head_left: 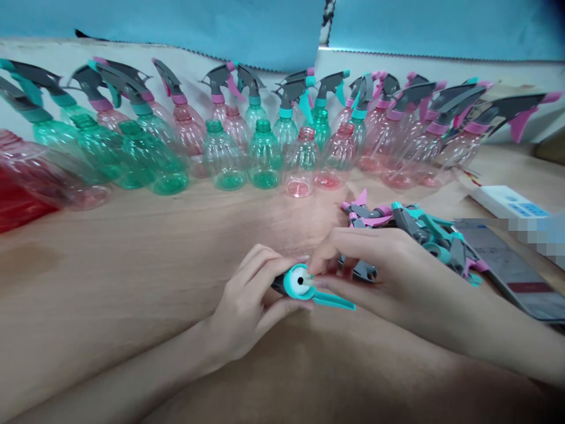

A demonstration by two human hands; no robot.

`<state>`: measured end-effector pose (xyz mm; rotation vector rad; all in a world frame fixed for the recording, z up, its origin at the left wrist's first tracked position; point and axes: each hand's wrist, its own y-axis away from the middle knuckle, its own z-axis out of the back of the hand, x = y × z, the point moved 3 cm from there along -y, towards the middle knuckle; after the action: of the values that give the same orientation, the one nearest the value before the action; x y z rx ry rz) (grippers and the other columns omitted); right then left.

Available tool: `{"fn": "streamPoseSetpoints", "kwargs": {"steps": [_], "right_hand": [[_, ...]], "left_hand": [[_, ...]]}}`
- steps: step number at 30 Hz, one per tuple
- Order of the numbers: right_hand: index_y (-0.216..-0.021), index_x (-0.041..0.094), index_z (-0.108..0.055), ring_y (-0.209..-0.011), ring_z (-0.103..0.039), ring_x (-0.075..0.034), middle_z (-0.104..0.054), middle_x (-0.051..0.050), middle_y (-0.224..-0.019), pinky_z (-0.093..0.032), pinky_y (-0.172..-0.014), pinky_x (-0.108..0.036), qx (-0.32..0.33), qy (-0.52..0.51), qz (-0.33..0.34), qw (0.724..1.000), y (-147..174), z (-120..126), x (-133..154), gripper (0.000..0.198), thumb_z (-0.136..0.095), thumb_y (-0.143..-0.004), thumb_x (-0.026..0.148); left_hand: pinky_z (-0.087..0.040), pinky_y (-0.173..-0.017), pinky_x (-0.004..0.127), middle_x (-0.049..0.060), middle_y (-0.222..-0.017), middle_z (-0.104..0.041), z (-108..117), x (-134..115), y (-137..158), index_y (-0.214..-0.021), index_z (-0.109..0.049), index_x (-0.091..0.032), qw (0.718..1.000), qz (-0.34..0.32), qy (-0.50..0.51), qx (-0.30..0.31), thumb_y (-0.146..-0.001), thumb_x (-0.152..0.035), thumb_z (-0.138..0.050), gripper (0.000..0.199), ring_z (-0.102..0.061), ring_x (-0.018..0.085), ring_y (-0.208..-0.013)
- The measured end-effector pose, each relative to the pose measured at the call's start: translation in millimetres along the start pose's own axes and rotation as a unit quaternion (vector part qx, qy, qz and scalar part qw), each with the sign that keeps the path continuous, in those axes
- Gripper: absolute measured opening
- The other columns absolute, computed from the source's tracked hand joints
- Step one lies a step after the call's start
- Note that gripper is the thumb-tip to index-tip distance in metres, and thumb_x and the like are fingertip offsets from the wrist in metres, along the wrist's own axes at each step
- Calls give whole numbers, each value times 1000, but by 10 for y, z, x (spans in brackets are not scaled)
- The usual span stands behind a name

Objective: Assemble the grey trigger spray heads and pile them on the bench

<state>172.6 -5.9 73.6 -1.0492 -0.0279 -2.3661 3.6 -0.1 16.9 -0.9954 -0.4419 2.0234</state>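
Observation:
My left hand point(247, 294) is closed round a spray trigger head point(291, 282) with a dark grey body and a teal collar. The collar's open underside faces me and shows a white inner disc with a dark hole; the teal trigger lever point(335, 301) sticks out to the right. At the collar's right side, thumb and fingers of my right hand point(371, 265) pinch a thin pale piece point(308, 282) like a tube end. It lies against the white disc, and its full length cannot be made out. Partly behind my right hand, a loose dark grey part point(364, 271) lies on the table.
Spray bottles with heads point(286, 123) line the back by the wall. Before them stand open green bottles point(265, 156) and pink bottles point(300, 165). Loose trigger heads point(424, 229) are piled right, beside a phone point(516, 265) and white box point(507, 201). Something red point(22, 200) lies far left.

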Motion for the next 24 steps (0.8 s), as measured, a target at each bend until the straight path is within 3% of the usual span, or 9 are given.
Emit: {"fn": "streamPoseSetpoints", "kwargs": {"steps": [10, 24], "right_hand": [[-84, 21, -56, -61, -55, -4, -62, 8, -74, -39, -55, -14, -38, 66, 70, 995, 60, -12, 38, 9, -61, -82, 13], [-88, 22, -57, -57, -52, -8, -57, 5, -68, -34, -50, -20, -40, 114, 77, 990, 85, -43, 38, 5, -55, -85, 19]], "left_hand": [[-46, -67, 28, 3, -87, -54, -12, 5, 8, -109, -52, -17, 1000, 2, -7, 4, -85, -33, -60, 29, -50, 16, -79], [-46, -66, 29, 4, -87, -52, -2, -11, 4, -105, -52, -16, 1000, -18, -14, 4, -89, -34, -54, 24, -48, 16, -80]]}}
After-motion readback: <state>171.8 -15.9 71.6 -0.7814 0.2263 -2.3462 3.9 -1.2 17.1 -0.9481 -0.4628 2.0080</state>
